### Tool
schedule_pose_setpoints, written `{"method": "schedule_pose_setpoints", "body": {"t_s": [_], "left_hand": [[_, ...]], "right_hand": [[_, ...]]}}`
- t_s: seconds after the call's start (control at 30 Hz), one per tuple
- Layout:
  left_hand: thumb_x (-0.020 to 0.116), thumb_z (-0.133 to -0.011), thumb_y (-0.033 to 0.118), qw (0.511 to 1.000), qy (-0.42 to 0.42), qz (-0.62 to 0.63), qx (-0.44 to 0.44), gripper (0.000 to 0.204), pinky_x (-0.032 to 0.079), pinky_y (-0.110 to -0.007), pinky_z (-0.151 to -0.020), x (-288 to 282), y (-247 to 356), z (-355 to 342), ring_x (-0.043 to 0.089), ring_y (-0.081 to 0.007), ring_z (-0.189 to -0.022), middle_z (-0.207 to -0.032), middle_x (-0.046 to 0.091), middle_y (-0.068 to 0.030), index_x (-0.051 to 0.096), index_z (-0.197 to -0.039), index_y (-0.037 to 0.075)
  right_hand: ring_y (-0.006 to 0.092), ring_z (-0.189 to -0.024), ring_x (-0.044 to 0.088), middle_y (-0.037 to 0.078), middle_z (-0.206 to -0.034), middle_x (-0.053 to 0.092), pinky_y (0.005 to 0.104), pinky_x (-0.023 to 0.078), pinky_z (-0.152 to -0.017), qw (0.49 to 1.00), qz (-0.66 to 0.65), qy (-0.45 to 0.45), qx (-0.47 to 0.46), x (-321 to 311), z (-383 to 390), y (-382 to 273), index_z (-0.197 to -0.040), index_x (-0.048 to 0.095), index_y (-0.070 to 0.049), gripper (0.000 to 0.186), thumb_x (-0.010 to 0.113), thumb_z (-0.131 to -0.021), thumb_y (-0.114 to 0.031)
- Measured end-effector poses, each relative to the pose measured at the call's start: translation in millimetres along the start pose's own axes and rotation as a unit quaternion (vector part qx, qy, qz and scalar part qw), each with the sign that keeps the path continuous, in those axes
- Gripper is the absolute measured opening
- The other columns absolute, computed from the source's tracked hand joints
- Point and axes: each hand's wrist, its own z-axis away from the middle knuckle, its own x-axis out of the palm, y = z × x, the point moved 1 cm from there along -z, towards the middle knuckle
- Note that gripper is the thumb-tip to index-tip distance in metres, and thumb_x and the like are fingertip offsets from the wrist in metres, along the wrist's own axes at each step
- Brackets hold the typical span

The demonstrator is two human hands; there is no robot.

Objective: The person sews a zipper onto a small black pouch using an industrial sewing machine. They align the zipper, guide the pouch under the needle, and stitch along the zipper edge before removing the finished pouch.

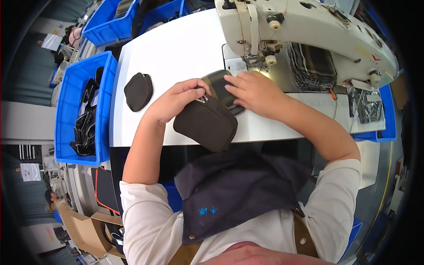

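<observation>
My left hand [185,97] pinches the upper edge of a dark brown fabric pouch [206,124] by its zipper, whose pale teeth show at the fingertips. The pouch hangs partly over the table's front edge. Just behind it lies a rounded plaid fabric panel [216,83] in dark and olive tones. My right hand [258,95] rests on this panel with fingers stretched out and slightly apart; its thumb is partly hidden. Another small dark brown pouch [138,92] lies flat on the white table [181,48], left of my left hand.
A white sewing machine [304,22] stands behind my right hand, its needle area lit. Plaid panels with loose threads [312,66] are stacked under its arm. Blue bins [60,110] with dark pieces line the left side. A clear plastic bag [370,106] lies at the right.
</observation>
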Motion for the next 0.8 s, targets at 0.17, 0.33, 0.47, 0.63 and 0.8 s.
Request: {"method": "schedule_pose_setpoints", "body": {"t_s": [0.17,0.33,0.47,0.63,0.8], "left_hand": [[0.060,-0.104,0.013,0.996,-0.047,-0.070,0.001,0.018,0.049,-0.023,-0.084,-6.8,10.5,-53.8,0.059,-0.0059,-0.091,-0.097,0.069,0.0020,0.074,-0.109,0.003],[0.066,-0.101,0.006,0.984,-0.047,-0.172,-0.011,0.016,0.052,-0.026,-0.090,1.7,-15.2,-100.7,0.065,-0.0090,-0.093,-0.099,0.076,-0.0015,0.078,-0.110,0.001],[0.070,-0.100,0.007,0.971,-0.001,-0.240,-0.015,0.013,0.054,-0.028,-0.092,11.4,-16.6,-102.8,0.069,-0.0115,-0.095,-0.101,0.078,-0.0034,0.077,-0.108,0.000],[0.071,-0.099,0.007,0.975,0.013,-0.222,0.002,0.011,0.055,-0.030,-0.091,7.4,-23.6,-99.2,0.069,-0.0130,-0.094,-0.100,0.078,-0.0042,0.076,-0.107,0.001],[0.071,-0.097,0.007,0.966,0.031,-0.256,0.013,0.012,0.055,-0.031,-0.089,11.9,-19.3,-95.6,0.069,-0.0140,-0.094,-0.098,0.077,-0.0046,0.076,-0.106,0.001]], "right_hand": [[0.0210,-0.105,0.064,0.012,-0.120,0.075,0.0352,0.050,-0.080,0.995,0.049,-0.044,-0.070,3.9,4.6,-0.4,-0.114,0.077,-0.002,0.033,0.071,-0.088,-0.022],[0.0198,-0.082,0.058,0.000,-0.076,0.057,0.0332,0.042,-0.067,0.992,-0.003,0.053,-0.119,12.8,9.7,3.9,-0.069,0.062,-0.014,0.007,0.067,-0.071,-0.017],[0.0192,-0.081,0.057,0.001,-0.078,0.057,0.0325,0.041,-0.065,0.994,0.011,0.037,-0.101,6.5,16.7,10.5,-0.070,0.061,-0.013,0.008,0.067,-0.073,-0.018],[0.0177,-0.082,0.058,0.004,-0.091,0.063,0.0303,0.039,-0.061,0.992,0.031,0.089,-0.081,-5.8,5.9,7.1,-0.082,0.064,-0.010,0.011,0.067,-0.075,-0.018],[0.0165,-0.084,0.060,0.008,-0.108,0.071,0.0286,0.041,-0.061,0.990,0.046,0.041,-0.128,-3.1,14.5,3.6,-0.092,0.071,-0.006,0.019,0.068,-0.077,-0.018]]}}
